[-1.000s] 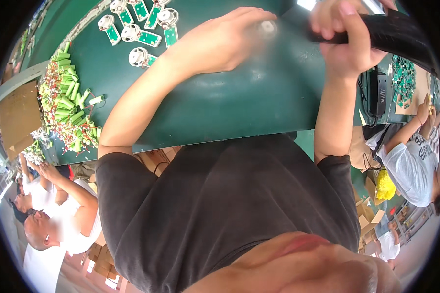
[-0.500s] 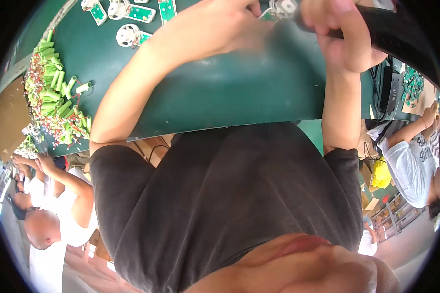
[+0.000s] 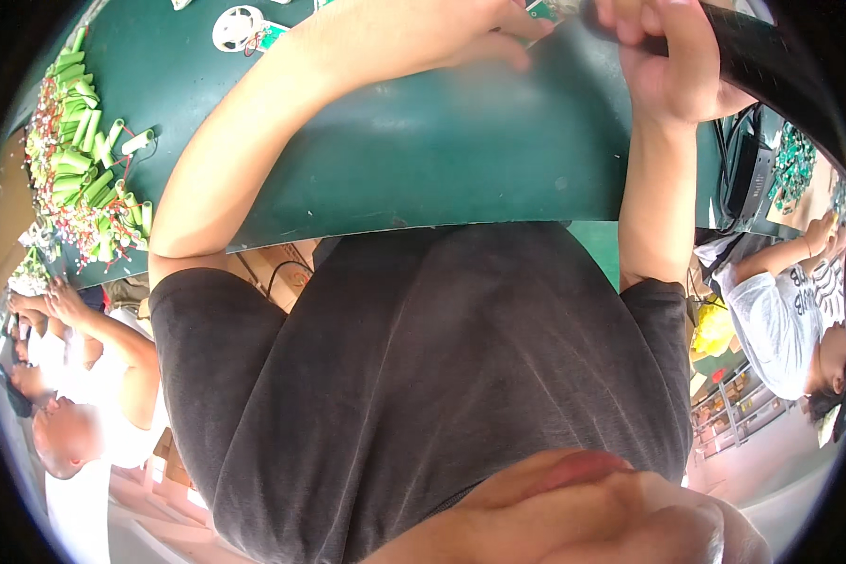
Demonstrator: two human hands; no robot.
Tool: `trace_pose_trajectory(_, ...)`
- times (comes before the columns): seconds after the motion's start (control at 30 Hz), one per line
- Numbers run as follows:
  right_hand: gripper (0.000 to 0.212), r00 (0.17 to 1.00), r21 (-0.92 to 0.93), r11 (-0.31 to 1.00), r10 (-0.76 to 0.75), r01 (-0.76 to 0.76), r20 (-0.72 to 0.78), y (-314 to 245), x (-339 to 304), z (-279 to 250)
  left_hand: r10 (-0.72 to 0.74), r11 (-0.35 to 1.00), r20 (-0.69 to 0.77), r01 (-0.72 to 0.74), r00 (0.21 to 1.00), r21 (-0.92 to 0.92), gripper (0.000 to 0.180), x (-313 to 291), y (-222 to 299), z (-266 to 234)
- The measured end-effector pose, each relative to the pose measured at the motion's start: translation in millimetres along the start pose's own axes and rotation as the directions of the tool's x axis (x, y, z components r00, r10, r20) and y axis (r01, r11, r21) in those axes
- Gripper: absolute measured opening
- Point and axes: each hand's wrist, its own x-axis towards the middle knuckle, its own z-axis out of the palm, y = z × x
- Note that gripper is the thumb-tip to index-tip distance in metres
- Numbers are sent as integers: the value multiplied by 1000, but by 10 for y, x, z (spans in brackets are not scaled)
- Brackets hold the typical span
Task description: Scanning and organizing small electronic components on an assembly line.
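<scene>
At the top of the view my left hand (image 3: 461, 33) reaches over the green table with its thumb and a finger stretched out and apart. A green circuit board (image 3: 541, 9) shows right beside those fingertips, mostly cut off by the frame edge. My right hand (image 3: 672, 61) is closed, its thumb folded over bent fingers. Something dark and blurred sticks out at its fingertips, too unclear to name. Left of my left forearm lies a white round part with spokes (image 3: 239, 30), joined to a small green board (image 3: 271, 36).
Many green cylindrical cells (image 3: 89, 141) with red wires are heaped along the table's left side. A black box with cables (image 3: 750, 174) sits at the right, near a pile of small green boards (image 3: 793, 169). Other people (image 3: 127, 376) work at both sides. A dark band (image 3: 761, 56) crosses the upper right.
The view has shifted, so the table's things sit higher and farther left. My left hand's fingers have spread and show more clearly. My right hand stays closed, slightly farther right.
</scene>
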Motion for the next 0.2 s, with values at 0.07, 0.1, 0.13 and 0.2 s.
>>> trace_pose_trajectory(0.07, 61, 1000, 16, 1000, 18, -18, -2, 31, 7, -10, 2, 1000, -2, -2, 1000, -12, 25, -2, -19, 4)
trace_pose_trajectory(0.1, 60, 1000, 22, 999, 23, -23, -4, 32, 8, -3, 6, 1000, -2, -6, 1000, -26, 24, -3, -25, 9)
trace_pose_trajectory(0.13, 60, 1000, 28, 999, 22, -22, -5, 39, 31, 4, 9, 1000, -2, -9, 1000, -13, 24, 6, -30, -16)
trace_pose_trajectory(0.2, 60, 994, -36, 994, 99, -101, -39, 19, 68, 44, 41, 983, 95, -57, 995, 173, 24, 7, -19, -40)
